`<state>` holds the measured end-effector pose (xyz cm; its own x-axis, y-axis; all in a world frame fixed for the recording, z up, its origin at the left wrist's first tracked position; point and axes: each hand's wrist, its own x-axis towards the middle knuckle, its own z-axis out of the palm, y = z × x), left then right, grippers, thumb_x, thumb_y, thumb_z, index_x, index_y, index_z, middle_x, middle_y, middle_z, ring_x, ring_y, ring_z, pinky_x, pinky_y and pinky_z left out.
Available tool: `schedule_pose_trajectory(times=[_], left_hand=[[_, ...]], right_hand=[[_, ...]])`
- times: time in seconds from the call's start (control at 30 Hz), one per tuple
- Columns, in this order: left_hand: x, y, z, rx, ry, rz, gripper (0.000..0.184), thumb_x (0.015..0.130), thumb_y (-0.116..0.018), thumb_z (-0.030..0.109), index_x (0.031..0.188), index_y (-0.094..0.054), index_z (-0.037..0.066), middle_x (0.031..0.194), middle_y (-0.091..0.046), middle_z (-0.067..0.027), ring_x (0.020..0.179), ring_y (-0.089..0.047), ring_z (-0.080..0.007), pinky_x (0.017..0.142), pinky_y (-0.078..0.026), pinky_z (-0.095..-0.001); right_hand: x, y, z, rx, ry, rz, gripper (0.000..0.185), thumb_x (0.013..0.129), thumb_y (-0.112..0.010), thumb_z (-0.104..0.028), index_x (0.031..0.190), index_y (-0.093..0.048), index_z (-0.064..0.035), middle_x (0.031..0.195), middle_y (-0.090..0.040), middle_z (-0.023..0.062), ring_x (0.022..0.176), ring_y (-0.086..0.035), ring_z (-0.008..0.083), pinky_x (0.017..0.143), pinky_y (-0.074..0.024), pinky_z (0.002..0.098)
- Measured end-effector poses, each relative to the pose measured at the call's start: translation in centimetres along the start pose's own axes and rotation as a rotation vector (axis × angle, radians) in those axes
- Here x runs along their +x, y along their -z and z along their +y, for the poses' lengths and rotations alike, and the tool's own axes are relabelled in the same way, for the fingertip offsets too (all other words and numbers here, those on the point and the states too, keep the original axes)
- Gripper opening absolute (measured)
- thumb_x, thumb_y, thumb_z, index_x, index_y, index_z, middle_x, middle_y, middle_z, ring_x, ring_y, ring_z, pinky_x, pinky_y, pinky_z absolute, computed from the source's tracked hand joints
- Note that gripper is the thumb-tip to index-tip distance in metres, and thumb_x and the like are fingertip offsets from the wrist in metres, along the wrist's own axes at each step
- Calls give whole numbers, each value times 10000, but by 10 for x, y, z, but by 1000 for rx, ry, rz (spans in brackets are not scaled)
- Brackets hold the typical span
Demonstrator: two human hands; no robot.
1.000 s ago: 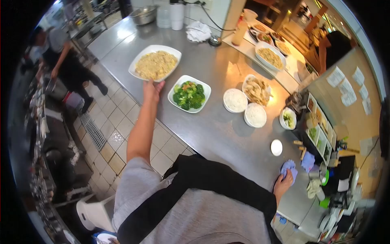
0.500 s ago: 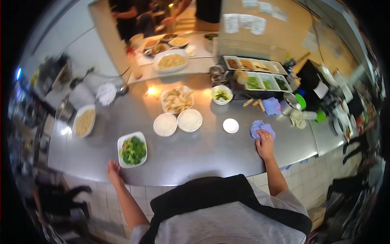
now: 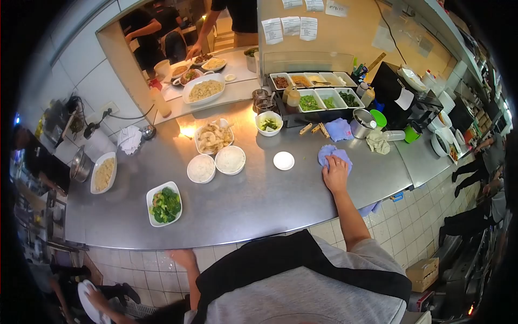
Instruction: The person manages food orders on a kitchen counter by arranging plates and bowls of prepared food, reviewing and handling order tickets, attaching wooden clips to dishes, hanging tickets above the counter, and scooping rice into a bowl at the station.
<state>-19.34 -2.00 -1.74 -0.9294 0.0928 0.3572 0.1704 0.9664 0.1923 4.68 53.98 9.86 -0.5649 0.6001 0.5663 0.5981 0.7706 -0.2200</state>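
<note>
My right hand (image 3: 335, 174) presses on a crumpled blue cloth (image 3: 343, 153) on the steel counter, fingers bent over it. My left hand (image 3: 183, 258) hangs just off the counter's front edge, its fingers blurred. Nearest to it is a square white dish of broccoli (image 3: 164, 204). Farther back, two white bowls of rice (image 3: 201, 169) stand side by side, touching. Behind them is a white dish of pale fried pieces (image 3: 213, 136). A small white saucer (image 3: 284, 161) lies left of the blue cloth, with a bowl of green vegetables (image 3: 268, 124) beyond it.
Topping trays (image 3: 318, 100) line the counter's back, near a second blue cloth (image 3: 339, 129) and a metal pot (image 3: 362, 124). An oval dish (image 3: 103, 173) stands at left. Other people work beyond the pass opening; at lower left, another person's hand holds a white plate (image 3: 86, 297).
My left hand has moved off the counter edge, away from the broccoli dish. My right hand stays on the blue cloth. The view has shifted, and a person with a plate appears at lower left.
</note>
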Motion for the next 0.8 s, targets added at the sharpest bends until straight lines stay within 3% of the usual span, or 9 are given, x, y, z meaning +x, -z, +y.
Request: schedule_pose_trajectory(times=[0.03, 0.1, 0.23, 0.37, 0.43, 0.5, 0.6, 0.67, 0.8], left_hand=[[-1, 20, 32, -50, -97, -113, 448, 795, -559, 273, 1159, -541, 13, 1184, -551, -178, 1083, -484, -383, 945, -347, -449], [-18, -21, 49, -81, -277, -124, 395, 801, -541, 322, 1095, -601, 66, 1135, -594, -144, 1067, -512, -360, 929, -369, -449], [-52, 4, 133, -196, -429, -283, 356, 796, -548, 292, 1093, -609, 105, 1092, -613, -139, 986, -570, -363, 824, -454, -483], [-66, -3, 147, -100, -626, -430, 347, 787, -556, 278, 1059, -612, 71, 1046, -613, -170, 959, -573, -376, 818, -461, -480], [-74, -8, 142, -141, -662, -345, 345, 774, -571, 276, 1028, -614, 46, 1023, -611, -195, 950, -574, -377, 817, -461, -478], [-78, 10, 142, -131, -500, -539, 341, 760, -588, 274, 1000, -617, 34, 1016, -604, -213, 955, -568, -381, 825, -456, -474], [-69, 37, 139, -135, -544, -662, 318, 719, -633, 249, 974, -628, 61, 971, -610, -194, 932, -566, -374, 848, -442, -455], [-63, 48, 129, -46, -736, -339, 322, 713, -651, 241, 973, -623, 52, 994, -611, -175, 945, -560, -360, 831, -436, -463], [-29, 48, 90, 146, -506, -540, 242, 736, -621, 284, 873, -668, 92, 923, -640, -146, 920, -591, -304, 790, -441, -458]], right_hand=[[2, -4, 3, -18, -29, 15, 399, 735, -621, -159, 1120, -557, -82, 1159, -546, 136, 1077, -490, 295, 949, -324, 423], [6, -5, 3, 0, -52, 89, 412, 746, -623, -163, 1142, -545, -82, 1195, -523, 149, 1073, -488, 308, 951, -322, 431], [-9, 14, -7, 109, -28, 179, 437, 763, -629, -170, 1177, -522, -83, 1249, -479, 169, 1058, -484, 342, 945, -331, 443], [-63, 44, -28, 280, 41, 39, 400, 771, -634, -176, 1149, -541, -84, 1246, -477, 171, 1050, -477, 360, 929, -348, 450], [-94, 52, -32, 356, 64, -129, 382, 778, -634, -187, 1137, -551, -86, 1245, -478, 166, 1053, -474, 360, 924, -355, 448], [-116, 70, -39, 278, 171, -135, 343, 792, -623, -188, 1116, -566, -90, 1234, -487, 154, 1074, -473, 345, 934, -346, 459], [-139, 87, -45, 216, 214, -164, 331, 797, -618, -158, 1120, -568, -102, 1233, -496, 143, 1133, -463, 330, 965, -328, 464], [-150, 94, -41, 338, 176, -204, 337, 793, -620, -132, 1125, -570, -107, 1235, -498, 141, 1144, -462, 333, 978, -322, 453], [-183, 115, -52, 426, 72, -228, 311, 809, -595, -66, 1119, -572, -89, 1225, -504, 150, 1100, -502, 316, 938, -380, 399]])
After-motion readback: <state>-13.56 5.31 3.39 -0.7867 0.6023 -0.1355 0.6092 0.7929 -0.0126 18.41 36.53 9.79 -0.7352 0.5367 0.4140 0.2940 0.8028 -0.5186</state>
